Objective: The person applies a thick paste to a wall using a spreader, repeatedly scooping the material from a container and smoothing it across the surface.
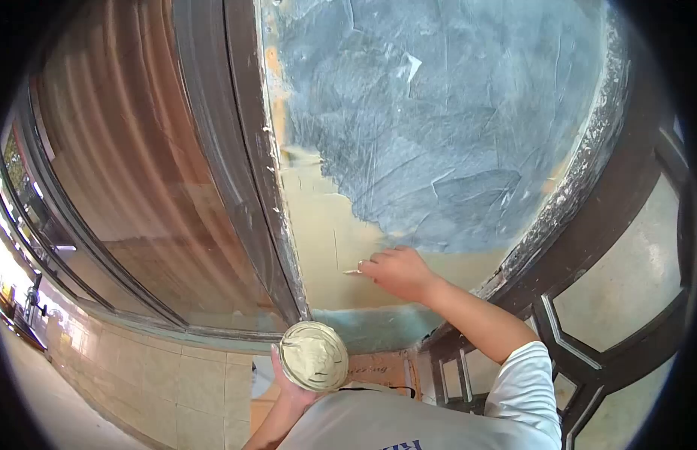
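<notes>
My left hand (290,390) holds up a round tub (285,369) filled with pale cream putty (315,352) from its side and underside. My right hand (399,274) is closed at the lower part of the wall panel. A small putty knife (353,271) juts left from its fingers, smeared with putty and seen almost edge-on. Fresh cream putty (315,225) coats the panel's lower left and bottom strip. Above it, the blue-grey wall surface (438,120) shows trowel marks and a few white flecks.
Dark wooden frames border the panel: a post (247,150) on the left and a paint-flecked one (588,157) on the right. Glass with a brown curtain (131,150) behind it is at left. A cardboard box (378,367) stands below, beside floor tiles (198,382).
</notes>
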Motion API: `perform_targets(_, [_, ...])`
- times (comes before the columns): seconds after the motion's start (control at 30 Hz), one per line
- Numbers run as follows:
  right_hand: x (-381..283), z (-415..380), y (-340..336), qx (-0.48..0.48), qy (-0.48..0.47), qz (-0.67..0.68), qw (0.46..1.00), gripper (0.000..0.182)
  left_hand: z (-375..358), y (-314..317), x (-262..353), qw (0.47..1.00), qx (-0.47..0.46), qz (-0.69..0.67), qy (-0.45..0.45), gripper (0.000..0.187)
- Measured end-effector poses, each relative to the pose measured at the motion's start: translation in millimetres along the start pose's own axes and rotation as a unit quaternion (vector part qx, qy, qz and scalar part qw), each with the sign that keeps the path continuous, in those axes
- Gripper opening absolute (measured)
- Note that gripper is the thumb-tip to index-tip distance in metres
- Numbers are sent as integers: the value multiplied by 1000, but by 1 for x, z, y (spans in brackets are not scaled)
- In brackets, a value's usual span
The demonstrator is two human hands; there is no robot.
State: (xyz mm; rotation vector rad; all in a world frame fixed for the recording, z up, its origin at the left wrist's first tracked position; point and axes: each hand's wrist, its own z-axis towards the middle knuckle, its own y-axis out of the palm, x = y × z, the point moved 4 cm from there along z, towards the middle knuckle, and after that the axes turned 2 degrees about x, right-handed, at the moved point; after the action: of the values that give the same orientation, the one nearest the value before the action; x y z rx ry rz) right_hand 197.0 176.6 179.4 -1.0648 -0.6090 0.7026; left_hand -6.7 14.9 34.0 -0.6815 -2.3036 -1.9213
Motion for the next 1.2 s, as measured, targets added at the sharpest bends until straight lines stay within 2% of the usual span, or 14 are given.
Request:
perform_targets(0.13, [21, 18, -72, 98, 80, 5, 992, 10, 11, -15, 10, 1000, 18, 10, 22, 86])
perform_targets(0.2, [21, 13, -122, 264, 132, 18, 955, 16, 11, -11, 13, 999, 18, 25, 27, 86])
perform_targets(0.23, [20, 12, -114, 265, 133, 17, 955, 16, 11, -10, 15, 999, 20, 38, 33, 85])
perform_targets(0.37, [1, -12, 10, -16, 38, 6, 999, 17, 17, -16, 15, 1000, 20, 14, 18, 85])
perform_targets(0.47, [10, -15, 40, -15, 29, -4, 999, 11, 23, -22, 16, 999, 27, 4, 20, 81])
perform_targets(0.6, [33, 15, -101, 228, 156, 30, 961, 14, 25, -19, 18, 999, 44, 8, 27, 80])
perform_targets(0.7, [34, 1, -135, 229, 223, 71, 945, 19, 23, -19, 17, 998, 56, 10, 22, 82])
perform_targets(0.77, [21, -5, -68, 165, 113, 44, 979, 17, 24, -22, 18, 998, 56, 21, 18, 83])
perform_targets(0.83, [12, -20, 10, 23, 62, 53, 996, 16, 24, -22, 21, 996, 40, 64, 47, 83])
perform_targets(0.93, [16, -6, 19, -13, 62, -13, 998, 15, 25, -21, 22, 996, 78, 18, 26, 84])
perform_targets(1.03, [31, 17, -77, 91, 161, 8, 983, 15, 27, -19, 22, 998, 37, 36, 37, 84])
perform_targets(1.1, [27, 13, -107, 145, 143, 8, 979, 16, 27, -17, 21, 997, 49, 40, 35, 84])
perform_targets(1.17, [25, 6, -98, 200, 122, 8, 972, 16, 26, -16, 23, 996, 61, 45, 37, 84])
perform_targets(1.2, [23, -2, -58, 134, 95, 47, 985, 15, 24, -13, 23, 998, 44, 45, 29, 83])
